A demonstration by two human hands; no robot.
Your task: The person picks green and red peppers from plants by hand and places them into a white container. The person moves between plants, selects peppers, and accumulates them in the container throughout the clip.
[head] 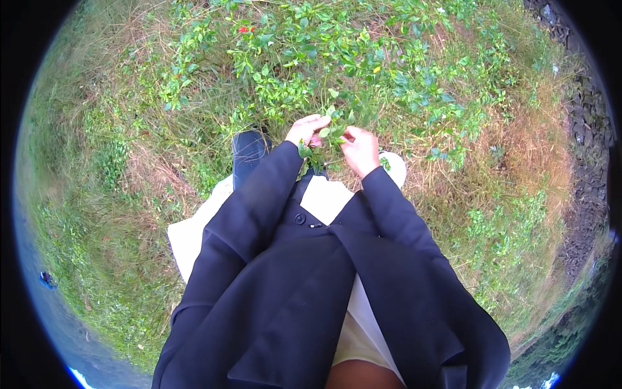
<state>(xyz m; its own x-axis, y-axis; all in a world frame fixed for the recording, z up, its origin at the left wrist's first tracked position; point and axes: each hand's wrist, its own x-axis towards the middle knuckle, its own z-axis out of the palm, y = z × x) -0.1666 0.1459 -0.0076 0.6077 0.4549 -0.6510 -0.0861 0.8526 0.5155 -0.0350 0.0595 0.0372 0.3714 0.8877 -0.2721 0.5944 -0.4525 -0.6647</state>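
A leafy green branch [334, 132] of a pepper-like plant lies between my two hands, just beyond the jacket front. My left hand [307, 130] grips its left side, thumb uppermost, with some leaves showing below the palm. On the other side, my right hand [360, 150] has its thumb and fingertips pinched at the leaves. Whatever small part sits between those fingertips is hidden. Close by my right wrist is a round white container [397, 167], partly covered by the sleeve, with small green pieces inside.
Dense green plants [291, 63] with a few red fruits [246, 29] spread ahead. A white sheet or sack [194, 233] lies left, beside a dark-clad leg [249, 156]. Dry grass [529, 160] covers the right side, bordered by dark bare soil [585, 160].
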